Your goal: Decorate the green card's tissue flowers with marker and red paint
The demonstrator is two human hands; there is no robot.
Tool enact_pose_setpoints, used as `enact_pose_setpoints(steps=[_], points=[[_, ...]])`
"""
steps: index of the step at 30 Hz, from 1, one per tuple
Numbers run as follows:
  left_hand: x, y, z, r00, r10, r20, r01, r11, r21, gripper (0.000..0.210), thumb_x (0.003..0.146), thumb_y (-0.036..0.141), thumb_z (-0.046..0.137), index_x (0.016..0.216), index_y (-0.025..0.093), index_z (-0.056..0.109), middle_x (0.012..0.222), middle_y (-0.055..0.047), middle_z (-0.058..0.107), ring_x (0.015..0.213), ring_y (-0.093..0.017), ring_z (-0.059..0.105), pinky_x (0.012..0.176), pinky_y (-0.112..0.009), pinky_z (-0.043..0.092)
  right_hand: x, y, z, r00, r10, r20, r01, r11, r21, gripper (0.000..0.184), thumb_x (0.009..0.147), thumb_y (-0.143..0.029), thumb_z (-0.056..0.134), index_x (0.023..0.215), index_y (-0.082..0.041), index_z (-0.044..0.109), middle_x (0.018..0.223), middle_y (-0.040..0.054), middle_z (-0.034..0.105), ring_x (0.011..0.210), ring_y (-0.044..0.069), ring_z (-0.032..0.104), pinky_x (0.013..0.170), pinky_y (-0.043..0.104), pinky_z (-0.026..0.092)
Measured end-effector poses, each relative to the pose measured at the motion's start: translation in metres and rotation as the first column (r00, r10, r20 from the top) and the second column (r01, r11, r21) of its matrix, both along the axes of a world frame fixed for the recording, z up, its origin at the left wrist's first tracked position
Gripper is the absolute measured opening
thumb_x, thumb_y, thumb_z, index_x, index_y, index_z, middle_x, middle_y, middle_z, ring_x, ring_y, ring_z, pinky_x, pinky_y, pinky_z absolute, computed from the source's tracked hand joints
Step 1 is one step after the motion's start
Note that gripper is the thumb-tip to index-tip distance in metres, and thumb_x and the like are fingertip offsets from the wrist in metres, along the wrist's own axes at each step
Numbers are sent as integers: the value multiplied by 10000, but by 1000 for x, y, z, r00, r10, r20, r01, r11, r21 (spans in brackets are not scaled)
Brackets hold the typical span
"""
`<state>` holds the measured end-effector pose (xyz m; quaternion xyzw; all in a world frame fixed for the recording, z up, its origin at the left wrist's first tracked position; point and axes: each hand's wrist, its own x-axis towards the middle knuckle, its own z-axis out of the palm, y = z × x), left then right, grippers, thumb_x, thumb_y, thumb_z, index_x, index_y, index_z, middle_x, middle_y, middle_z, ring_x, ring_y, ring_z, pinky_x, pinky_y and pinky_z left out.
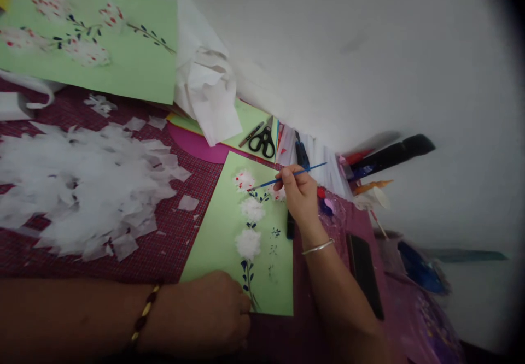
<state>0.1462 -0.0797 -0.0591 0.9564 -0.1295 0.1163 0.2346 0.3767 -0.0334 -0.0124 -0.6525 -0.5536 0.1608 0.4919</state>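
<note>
My right hand (301, 194) pinches a thin blue paintbrush (303, 171). The brush tip meets the upper flower on a light green card (213, 254). White fluffy paper flowers (248, 244) run up the card along a painted stem with dark blue leaves. Red dabs show on the top flower (245, 180) and on another partly behind my right hand; the lower two look plain white. Small dark characters (273, 249) stand at the card's right. With fingers curled, my left hand (209, 309) grips the card's near edge; its fingertips are partly hidden.
A big heap of white paper pieces (90, 183) covers the left of the checked cloth. Behind it stands a finished-looking green flower card (135, 74). Black scissors (263, 142) lie at the back. Right are a paint palette (330, 211), a dark flat object (364, 276) and a wall.
</note>
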Motion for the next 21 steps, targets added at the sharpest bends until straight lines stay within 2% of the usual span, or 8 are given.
enact_pose_setpoints(steps=[6, 11, 16, 19, 21], points=[[0, 1, 1, 999, -4, -50, 4, 1000, 4, 189, 820, 224, 734, 676, 187, 617, 607, 22, 624, 474, -137, 486, 364, -357, 264, 1, 2, -6, 999, 31, 39, -32, 999, 22, 279, 938, -399, 520, 756, -213, 623, 594, -18, 638, 545, 131, 587, 552, 276, 435], [0, 0, 0, 999, -9, -54, 10, 1000, 18, 196, 819, 223, 726, 657, 196, 619, 594, 20, 611, 477, -135, 495, 372, -358, 254, 0, 3, -7, 996, -79, -49, 85, 987, 133, 288, 941, -448, 517, 773, -228, 594, 592, -28, 629, 548, 136, 592, 557, 275, 444], [0, 0, 2, 998, 7, -70, -6, 1000, 23, 211, 821, 229, 731, 656, 190, 604, 580, 23, 601, 461, -139, 479, 376, -362, 262, 5, 6, -16, 996, -53, -72, 60, 993, 100, 261, 938, -425, 527, 795, -223, 609, 629, -17, 642, 581, 136, 613, 586, 280, 463], [-1, 1, 0, 998, -10, -57, 10, 1000, 1, 193, 834, 230, 726, 685, 186, 612, 609, 18, 621, 471, -134, 473, 387, -348, 266, 6, 6, -17, 994, -91, -68, 100, 982, 157, 257, 949, -410, 507, 810, -222, 613, 667, -8, 651, 606, 136, 625, 603, 283, 473], [-1, 1, -1, 998, -15, -56, 14, 1000, -9, 169, 839, 221, 723, 710, 186, 619, 620, 15, 625, 480, -129, 475, 402, -335, 268, 5, 5, -16, 996, -78, -40, 83, 981, 175, 255, 951, -398, 502, 810, -219, 616, 672, -8, 653, 616, 138, 626, 615, 286, 476]])
